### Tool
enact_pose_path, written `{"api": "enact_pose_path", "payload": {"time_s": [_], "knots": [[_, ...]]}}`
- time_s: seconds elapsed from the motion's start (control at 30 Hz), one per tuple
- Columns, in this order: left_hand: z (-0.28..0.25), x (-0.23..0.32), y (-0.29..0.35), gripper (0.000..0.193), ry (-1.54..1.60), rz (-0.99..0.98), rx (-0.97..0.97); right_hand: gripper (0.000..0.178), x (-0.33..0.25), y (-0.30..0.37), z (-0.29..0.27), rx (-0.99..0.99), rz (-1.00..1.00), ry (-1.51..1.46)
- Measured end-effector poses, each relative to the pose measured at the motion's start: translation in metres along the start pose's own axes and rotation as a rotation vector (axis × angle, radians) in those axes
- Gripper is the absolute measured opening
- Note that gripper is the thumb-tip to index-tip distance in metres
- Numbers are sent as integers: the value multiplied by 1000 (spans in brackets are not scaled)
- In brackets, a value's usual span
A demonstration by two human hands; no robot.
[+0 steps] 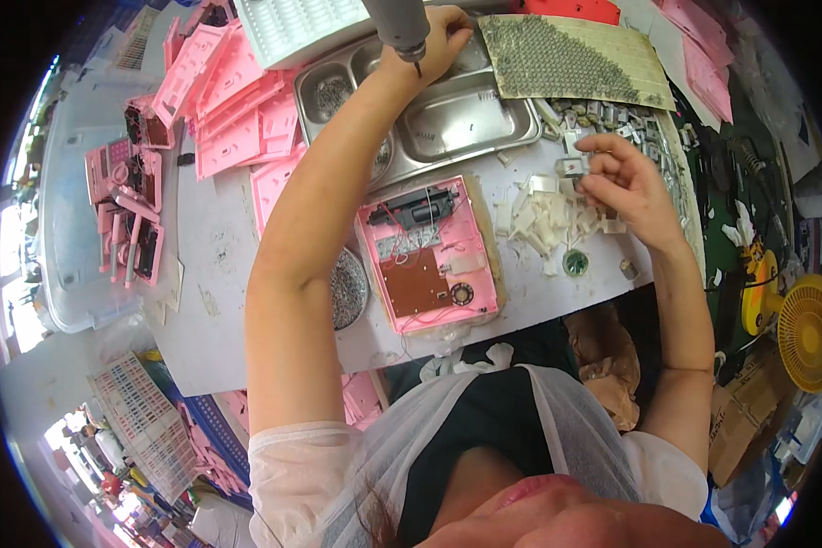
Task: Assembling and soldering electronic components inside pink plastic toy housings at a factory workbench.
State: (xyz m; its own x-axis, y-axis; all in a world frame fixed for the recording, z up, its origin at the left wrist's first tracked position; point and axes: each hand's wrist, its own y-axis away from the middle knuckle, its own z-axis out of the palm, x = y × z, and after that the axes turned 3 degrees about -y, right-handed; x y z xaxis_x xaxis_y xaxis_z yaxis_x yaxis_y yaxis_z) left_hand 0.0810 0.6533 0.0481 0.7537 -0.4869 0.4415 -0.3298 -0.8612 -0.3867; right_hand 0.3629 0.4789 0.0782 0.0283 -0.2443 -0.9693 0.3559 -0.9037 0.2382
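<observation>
My left hand (pixel 449 36) reaches over the far side of the divided metal tray (pixel 511 135). Its fingers are curled together; whatever they hold, if anything, is hidden. A grey electric screwdriver (pixel 398 26) hangs bit-down in front of that wrist. On the right, my right hand (pixel 632 187) pinches a small boxy silver-and-white part (pixel 572 168) between thumb and fingers, above a heap of white plastic pieces (pixel 539 215). Before me lies an open pink plastic casing (pixel 473 274), with a black mechanism, a brown board, thin wires and a round black piece inside.
Pink panels (pixel 237 110) are stacked left of the tray. Pink assemblies (pixel 128 205) rest on a clear plastic bin at far left. A round dish (pixel 347 290) of tiny metal pieces sits beside the casing. A card (pixel 575 59) covered with small metal parts lies far right, near a yellow fan (pixel 804 333).
</observation>
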Motion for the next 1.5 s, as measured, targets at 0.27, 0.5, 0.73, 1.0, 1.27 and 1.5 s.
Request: {"api": "enact_pose_path", "payload": {"time_s": [0.27, 0.5, 0.73, 1.0, 1.27, 1.5], "knots": [[28, -14, -18, 17, 56, 192, 22, 37, 24, 19, -31, 189, 43, -143], [36, -12, -13, 16, 218, -43, 140, 31, 26, 29, -51, 299, -85, 19], [-31, -29, 62, 17, 404, -289, 109, 8, 37, 64, -67, 259, -63, -182], [-124, 69, 254, 16, 721, -550, 49, 8, 68, 108, -7, 217, -31, 294], [-89, 135, 324, 17, 896, -532, 106, 36, 62, 97, 11, 106, -258, 811], [-70, 156, 321, 18, 831, -482, 118, 38, 52, 90, 24, 60, -442, 1213]]}}
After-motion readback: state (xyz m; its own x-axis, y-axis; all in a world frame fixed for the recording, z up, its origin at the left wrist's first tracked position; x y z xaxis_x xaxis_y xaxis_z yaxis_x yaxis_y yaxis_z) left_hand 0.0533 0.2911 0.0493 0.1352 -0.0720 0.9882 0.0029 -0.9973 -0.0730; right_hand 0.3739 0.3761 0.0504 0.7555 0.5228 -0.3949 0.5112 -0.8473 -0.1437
